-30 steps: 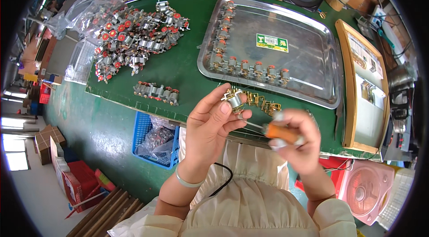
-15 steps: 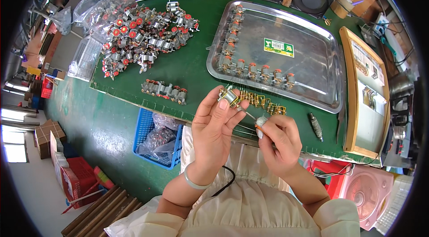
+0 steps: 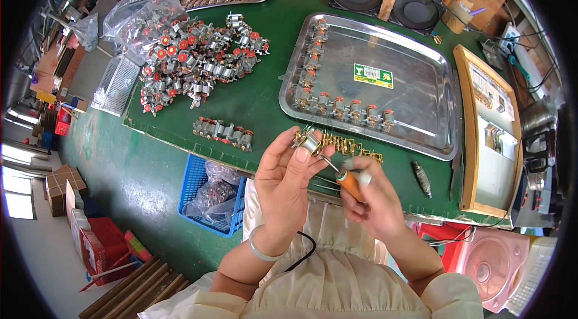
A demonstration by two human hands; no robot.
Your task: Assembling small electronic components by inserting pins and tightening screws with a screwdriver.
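Note:
My left hand pinches a small silver motor with a brass-coloured bracket between thumb and fingers, above the table's front edge. Partly blurred, my right hand is closed around the orange handle of a screwdriver. Its metal shaft slants up and left, the tip reaching the underside of the motor near my left fingertips; the exact contact is hidden. Just behind my hands, several brass brackets lie in a row on the green table.
A metal tray holds motors along its left and near sides. At left are a motor heap and a short motor row. A grey cylindrical tool and a wood-framed case lie right. A blue crate stands below.
My right hand has shifted its grip on the screwdriver, and more of the orange handle shows. The motor stays in my left hand. The view has shifted slightly.

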